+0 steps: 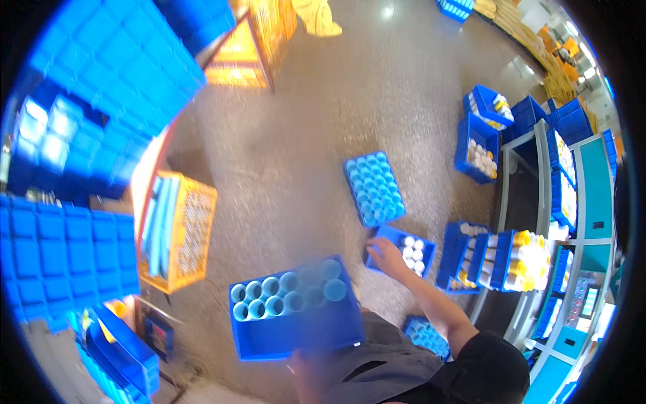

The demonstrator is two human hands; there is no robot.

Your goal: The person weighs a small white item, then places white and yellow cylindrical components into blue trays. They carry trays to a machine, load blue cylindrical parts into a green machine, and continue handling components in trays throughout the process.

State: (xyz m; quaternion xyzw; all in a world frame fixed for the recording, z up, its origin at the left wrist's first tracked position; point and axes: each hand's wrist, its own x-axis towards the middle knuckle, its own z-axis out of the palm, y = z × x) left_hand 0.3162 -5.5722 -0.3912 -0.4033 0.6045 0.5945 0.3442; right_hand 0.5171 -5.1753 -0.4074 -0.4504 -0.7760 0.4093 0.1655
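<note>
A blue crate [289,340] is in front of me, with two rows of light-blue cups [274,296] along its far side and bare bottom on the near side. My left hand [304,365] grips its near edge; the hand is blurred and its fingers are mostly hidden. To the right, my right hand [385,254] reaches out with bent fingers at the left rim of a small blue bin [425,252]. Inside that bin sit several white round-topped pieces [412,254]. Just beyond it lies a blue tray filled with light-blue cups [374,187].
Blue bins of white and yellow pieces [518,261] stand at right beside a teal-and-grey machine [595,252]. Stacked blue crates [67,259] and an orange basket [192,232] line the left. More cups [427,337] are by my right side. Bare floor [282,161] lies ahead.
</note>
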